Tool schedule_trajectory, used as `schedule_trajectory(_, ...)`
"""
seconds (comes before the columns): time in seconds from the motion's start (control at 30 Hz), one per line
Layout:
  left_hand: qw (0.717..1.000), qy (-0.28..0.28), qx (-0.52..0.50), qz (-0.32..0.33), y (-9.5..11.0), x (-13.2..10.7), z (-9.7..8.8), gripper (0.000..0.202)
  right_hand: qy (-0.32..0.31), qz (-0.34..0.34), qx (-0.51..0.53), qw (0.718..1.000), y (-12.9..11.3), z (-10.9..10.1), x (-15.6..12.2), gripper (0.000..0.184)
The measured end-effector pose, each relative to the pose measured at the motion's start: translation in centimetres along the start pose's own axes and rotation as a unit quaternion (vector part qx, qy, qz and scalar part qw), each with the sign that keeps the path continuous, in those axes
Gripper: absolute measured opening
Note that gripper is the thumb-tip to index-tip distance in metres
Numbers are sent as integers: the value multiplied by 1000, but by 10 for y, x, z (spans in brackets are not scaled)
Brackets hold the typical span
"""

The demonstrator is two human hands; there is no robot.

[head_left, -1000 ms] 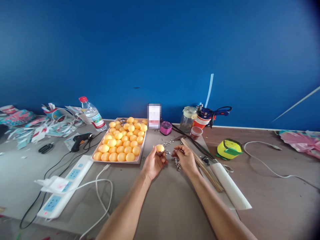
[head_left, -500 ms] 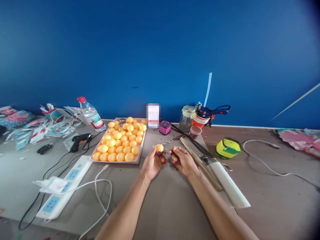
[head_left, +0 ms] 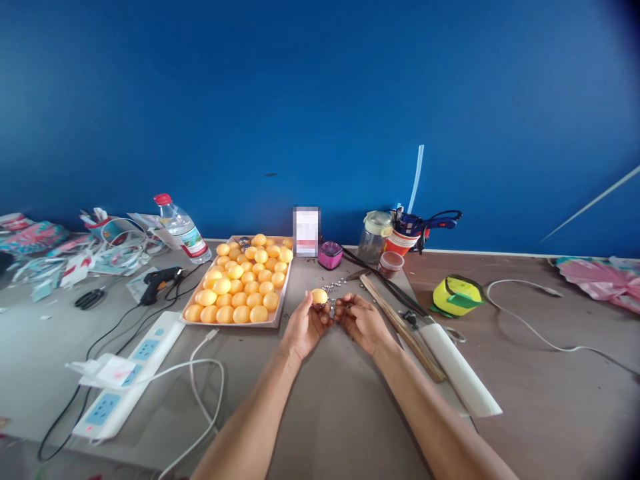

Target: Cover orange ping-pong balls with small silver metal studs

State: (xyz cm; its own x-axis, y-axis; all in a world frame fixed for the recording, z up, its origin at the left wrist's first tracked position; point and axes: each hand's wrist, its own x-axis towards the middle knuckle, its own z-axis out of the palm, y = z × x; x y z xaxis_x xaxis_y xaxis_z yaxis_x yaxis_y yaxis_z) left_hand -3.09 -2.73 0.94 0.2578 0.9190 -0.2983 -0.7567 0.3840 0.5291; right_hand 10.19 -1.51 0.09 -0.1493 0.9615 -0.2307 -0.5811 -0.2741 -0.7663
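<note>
My left hand (head_left: 305, 328) is closed round an orange ball (head_left: 319, 297), which looks like a table tennis ball with a dark, shiny band on its lower part. Just to the right, my right hand (head_left: 364, 321) has its thumb and fingertips pinched together close to the ball. Whatever those fingertips hold is too small to make out. Small shiny bits (head_left: 336, 285) lie scattered on the table behind both hands. On the left, a shallow box (head_left: 278, 313) is filled with orange balls (head_left: 239, 285), and a dark, shiny one (head_left: 245, 242) sits near its back.
Left of the box are a water bottle (head_left: 190, 233), a glue gun (head_left: 159, 283) and a power strip (head_left: 125, 380) with cables. Thin wooden sticks (head_left: 405, 333) and a white roll (head_left: 463, 370) lie at right. A purple box (head_left: 330, 255) and a jar (head_left: 374, 240) stand behind.
My right hand has shifted slightly left, nearer the ball, and its fingers have changed position. The left hand keeps hold of the ball at almost the same spot.
</note>
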Motion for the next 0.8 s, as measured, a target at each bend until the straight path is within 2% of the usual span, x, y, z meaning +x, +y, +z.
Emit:
schedule_trajectory(0.13, 1000, -19, 0, 8, -2, 1, -2, 35, 4, -4, 7, 1000, 0, -2, 1, 18)
schedule_trajectory(0.27, 999, -28, 11, 22, -3, -1, -2, 35, 20, -2, -2, 1000, -1, 1, -1, 25)
schedule_trajectory(0.53, 997, -52, 41, 46, 0, -4, 2, 29, -48, 4, 8, 999, -5, 3, -5, 25)
schedule_trajectory(0.8, 995, -60, 48, 65, 0, -6, 6, 28, -51, 4, 3, 999, -6, 9, -8, 28)
